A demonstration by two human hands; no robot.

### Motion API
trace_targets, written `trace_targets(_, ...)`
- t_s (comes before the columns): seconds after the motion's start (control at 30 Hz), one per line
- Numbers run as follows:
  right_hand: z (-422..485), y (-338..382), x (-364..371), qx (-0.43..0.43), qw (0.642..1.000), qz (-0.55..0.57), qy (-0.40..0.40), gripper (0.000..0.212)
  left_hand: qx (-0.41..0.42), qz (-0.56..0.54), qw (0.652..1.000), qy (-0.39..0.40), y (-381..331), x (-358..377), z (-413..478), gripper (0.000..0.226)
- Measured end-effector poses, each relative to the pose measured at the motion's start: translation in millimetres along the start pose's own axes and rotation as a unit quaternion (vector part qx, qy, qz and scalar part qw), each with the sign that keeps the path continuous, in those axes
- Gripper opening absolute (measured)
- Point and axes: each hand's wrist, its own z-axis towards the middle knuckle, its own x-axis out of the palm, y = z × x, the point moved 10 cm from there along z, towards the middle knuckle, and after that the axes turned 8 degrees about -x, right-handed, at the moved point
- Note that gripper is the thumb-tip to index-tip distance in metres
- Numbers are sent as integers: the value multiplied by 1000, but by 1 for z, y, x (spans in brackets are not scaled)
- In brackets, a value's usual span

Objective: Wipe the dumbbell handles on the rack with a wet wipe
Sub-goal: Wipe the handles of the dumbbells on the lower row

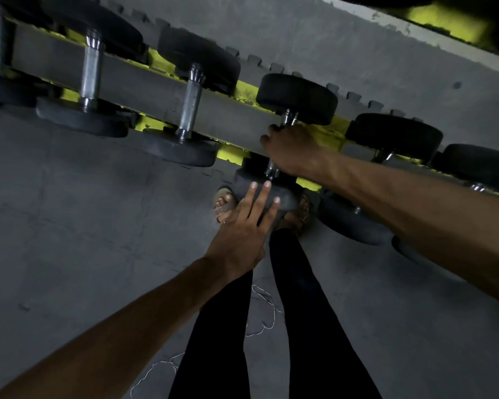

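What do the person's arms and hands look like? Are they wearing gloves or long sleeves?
No gloves and no long sleeves. The left forearm and right forearm are bare as far as the picture shows. The left hand and right hand show no watch or bracelet. The left hand's fingernails look short and plain.

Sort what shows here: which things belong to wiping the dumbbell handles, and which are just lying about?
Job: right hand gripping the steel handle of the black rubber-headed dumbbell; left hand flat on its near head; neighbouring steel-handled dumbbells; grey rack with yellow pads. No wipe shows.
Lying about: thin white thread on the grey floor mat; beige sandal.
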Motion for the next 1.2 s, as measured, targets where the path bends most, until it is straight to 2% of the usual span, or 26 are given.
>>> trace_targets(0.13, 20, 7, 4, 11, 988, 85, 131, 27, -7, -4, 1000, -6, 0, -4, -1, 96)
trace_targets(0.23, 18, 23, 22, -5, 966, 168, 197, 13, -3, 1, 1000, -10, 0, -5, -1, 93)
trace_targets(0.3, 16, 26, 22, -42, 967, 199, 153, 9, -1, -2, 1000, -10, 0, -4, -1, 92)
trace_targets(0.4, 4, 14, 11, -80, 972, 220, 39, 18, -3, -5, 1000, -15, 1, -1, 0, 92)
trace_targets(0.5, -19, 17, 8, -98, 973, 203, -40, 6, -2, -4, 1000, -22, 1, 1, 0, 89)
trace_targets(0.6, -40, 21, 23, -79, 964, 238, -94, 15, -1, -8, 1000, -19, 1, 3, 1, 90)
trace_targets(0.67, -49, 7, 24, -5, 945, 288, -156, 9, -1, -7, 1000, -12, 2, 4, 2, 93)
trace_targets(0.77, -64, -20, 34, 176, 896, 342, -219, 12, 3, 14, 1000, -2, 2, 5, 2, 98)
trace_targets(0.8, -70, -26, 40, 239, 870, 361, -236, 13, 6, 21, 1000, -3, 2, 4, 2, 99)
trace_targets(0.9, -81, -43, 60, 386, 752, 462, -269, 21, 9, 32, 999, -7, 0, 4, 2, 98)
trace_targets(0.97, -80, -56, 68, 427, 673, 526, -295, 23, 8, 32, 999, -4, 0, 5, 2, 99)
trace_targets(1.0, -77, -63, 71, 433, 648, 545, -311, 20, 8, 29, 1000, -3, 0, 5, 2, 100)
trace_targets(1.07, -71, -68, 74, 430, 618, 574, -323, 15, 7, 26, 1000, 1, 0, 5, 1, 101)
trace_targets(1.2, -66, -43, 114, 456, 542, 659, -252, 18, 5, 27, 1000, 4, -1, 3, 2, 101)
